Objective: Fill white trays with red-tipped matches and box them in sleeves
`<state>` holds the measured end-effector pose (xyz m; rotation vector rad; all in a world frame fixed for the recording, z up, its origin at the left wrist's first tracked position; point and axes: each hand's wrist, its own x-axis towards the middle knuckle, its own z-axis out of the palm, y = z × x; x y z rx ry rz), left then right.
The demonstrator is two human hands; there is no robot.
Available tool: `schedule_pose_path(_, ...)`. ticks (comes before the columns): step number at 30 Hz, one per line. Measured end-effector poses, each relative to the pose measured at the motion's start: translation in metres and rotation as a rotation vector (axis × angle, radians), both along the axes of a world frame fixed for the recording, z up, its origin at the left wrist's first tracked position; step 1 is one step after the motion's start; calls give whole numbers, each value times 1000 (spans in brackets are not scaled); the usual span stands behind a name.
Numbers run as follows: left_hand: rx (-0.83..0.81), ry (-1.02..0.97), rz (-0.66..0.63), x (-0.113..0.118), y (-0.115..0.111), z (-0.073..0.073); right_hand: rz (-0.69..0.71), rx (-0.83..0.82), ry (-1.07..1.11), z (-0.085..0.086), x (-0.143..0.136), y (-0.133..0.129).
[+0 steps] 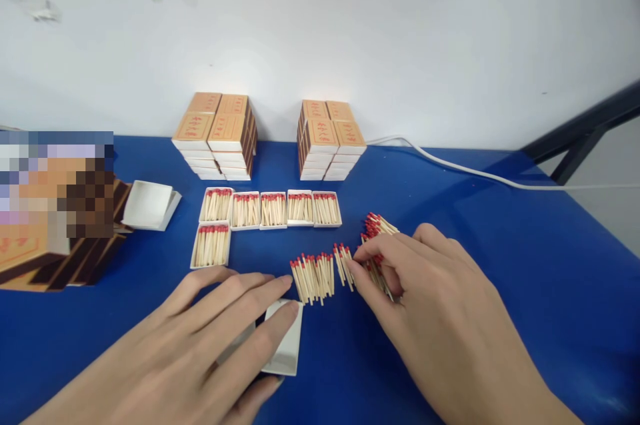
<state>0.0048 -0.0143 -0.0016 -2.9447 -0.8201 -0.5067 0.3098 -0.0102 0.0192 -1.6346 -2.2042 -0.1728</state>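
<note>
My left hand (215, 338) is open, fingers stretched over an empty white matchbox tray (287, 345) and partly hiding it. A second pale tray piece shows between its fingers. Just beyond the fingertips lies a row of red-headed matches (314, 277). My right hand (435, 305) is closed, thumb and index finger pinched at the edge of a small group of matches (343, 265). How many matches the fingers hold is hidden. Under and behind that hand sits a loose heap of matches (379, 224), partly covered. Several filled matchbox trays (273, 210) stand in a line farther back.
Two stacks of closed matchboxes, a left stack (227, 125) and a right stack (325, 132), stand by the wall. More matchboxes (93, 262) and white trays (150, 204) lie at the left, partly pixelated. A white cable (465, 174) crosses the back right of the blue table (550, 265).
</note>
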Motion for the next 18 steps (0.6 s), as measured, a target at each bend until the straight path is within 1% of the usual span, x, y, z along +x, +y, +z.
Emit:
schedule_pose_path(7,-18,-21,-4,1,2,-2,8,-5,-21,1,-1,-2)
schedule_pose_path(11,-31,-20,-12,0,2,-2,-23,9,-23,0,-4,-3)
schedule_pose_path(15,-70,-49,6,0,3,-1,-32,13,-32,0,-5,-2)
schedule_pose_path(18,-41,-46,9,2,3,0,-18,7,-35,1,-3,-2)
